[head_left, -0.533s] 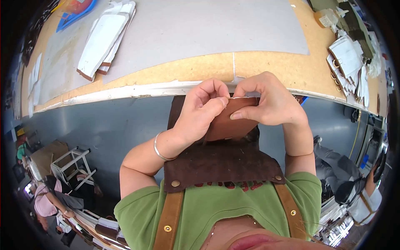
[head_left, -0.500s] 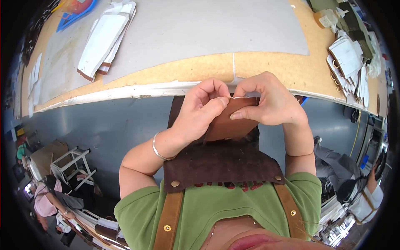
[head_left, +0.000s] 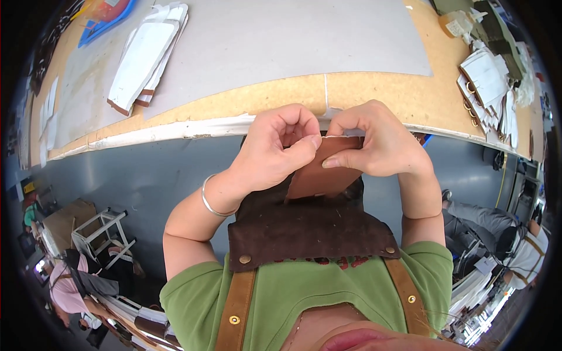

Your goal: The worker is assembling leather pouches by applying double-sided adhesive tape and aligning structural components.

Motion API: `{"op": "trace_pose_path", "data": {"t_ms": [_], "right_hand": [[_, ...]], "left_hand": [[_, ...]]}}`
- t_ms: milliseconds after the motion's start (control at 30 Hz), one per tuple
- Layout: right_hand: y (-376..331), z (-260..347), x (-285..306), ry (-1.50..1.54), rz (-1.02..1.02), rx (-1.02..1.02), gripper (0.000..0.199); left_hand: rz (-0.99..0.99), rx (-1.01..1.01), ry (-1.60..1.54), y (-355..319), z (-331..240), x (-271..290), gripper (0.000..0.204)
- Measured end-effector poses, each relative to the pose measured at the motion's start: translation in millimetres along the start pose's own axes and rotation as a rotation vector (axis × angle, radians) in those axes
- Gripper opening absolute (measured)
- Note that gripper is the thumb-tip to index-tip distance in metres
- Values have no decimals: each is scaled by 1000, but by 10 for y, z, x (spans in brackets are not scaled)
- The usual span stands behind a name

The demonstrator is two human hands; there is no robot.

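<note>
A flat brown leather piece (head_left: 325, 175) with a pale upper edge hangs in front of my dark apron, just off the near side of the workbench. My right hand (head_left: 377, 140) pinches it by the upper right corner, thumb on the face toward me and fingers behind. At the upper left corner, my left hand (head_left: 284, 140) has its fingers curled, with thumb and forefinger pressed together at the edge. Whether a thin thread or anything else lies in that pinch is too small to tell.
The workbench (head_left: 234, 100) spans the far side, partly covered by a grey sheet (head_left: 281, 41). White-and-brown pieces (head_left: 143, 61) lie at left, near a blue tray (head_left: 105, 26). More pieces with rings (head_left: 486, 82) and a glue bottle (head_left: 456, 24) sit right. A metal stool frame (head_left: 102, 234) and other people are behind.
My left wrist and forearm have shifted slightly to the left and up, the fingertips staying at the leather's corner. My right hand holds still. A person at the right has moved.
</note>
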State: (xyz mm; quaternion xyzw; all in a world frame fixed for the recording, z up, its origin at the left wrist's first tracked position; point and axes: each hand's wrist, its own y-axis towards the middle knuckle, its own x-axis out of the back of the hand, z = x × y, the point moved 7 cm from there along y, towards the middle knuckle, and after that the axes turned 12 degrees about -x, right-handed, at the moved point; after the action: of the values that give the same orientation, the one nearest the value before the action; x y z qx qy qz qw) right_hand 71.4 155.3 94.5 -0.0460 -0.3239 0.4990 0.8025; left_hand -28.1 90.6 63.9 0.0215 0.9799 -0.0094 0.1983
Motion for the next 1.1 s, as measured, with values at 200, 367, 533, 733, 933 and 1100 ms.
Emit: {"op": "trace_pose_path", "data": {"t_ms": [200, 367, 533, 733, 933, 1100], "right_hand": [[6, -6, 5, -5, -13, 11, 23], [-54, -87, 84, 23, -53, -26, 21], [-194, -209, 194, 409, -167, -148, 21], [-340, -251, 213, 525, -153, 68, 18], [-396, -335, 251, 663, -70, -17, 13], [-299, -486, 152, 793, 35, -149, 14]], "left_hand": [[-57, 11, 31, -4, 73, 24, 5], [-18, 32, -330, -50, 320, -83, 29], [-1, -142, 124, -74, 201, -138, 34], [-6, -241, 422, -124, 93, -217, 19], [-9, -306, 483, -146, 59, -281, 19], [-30, -322, 433, -191, 123, -275, 19]]}}
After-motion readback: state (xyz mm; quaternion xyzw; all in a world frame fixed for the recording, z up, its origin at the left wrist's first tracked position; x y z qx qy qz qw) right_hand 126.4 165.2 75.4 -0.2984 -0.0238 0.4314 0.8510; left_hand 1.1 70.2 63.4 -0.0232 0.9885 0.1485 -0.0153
